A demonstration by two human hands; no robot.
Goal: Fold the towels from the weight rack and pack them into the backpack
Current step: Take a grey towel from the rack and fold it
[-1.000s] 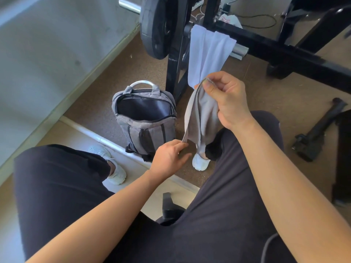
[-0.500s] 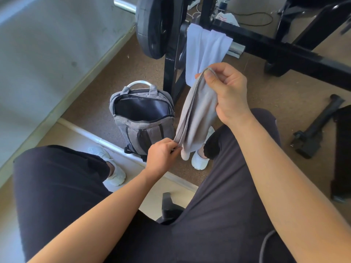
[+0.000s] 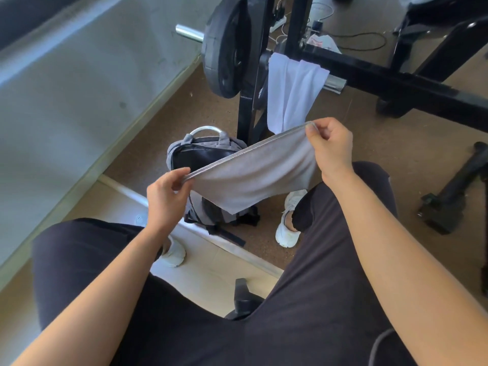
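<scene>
head view: the grey towel (image 3: 253, 175) hangs stretched between the hands, its long edge slanting from the left hand (image 3: 166, 191) up to the right hand (image 3: 330, 146). each pinches a top corner. the open backpack (image 3: 203, 154) stands just beyond, nearer the left hand.

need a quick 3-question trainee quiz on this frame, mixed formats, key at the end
1. True or false: the left hand and the right hand each pinch one end of the top edge of the grey cloth towel.
2. Where is the white cloth towel? A: draped over the black metal rack bar. B: flat on the floor. C: across the person's lap.
3. Fill in: the grey fabric backpack on the floor stands with its top ___.
Key: 1 true; 2 A; 3 open.
</scene>
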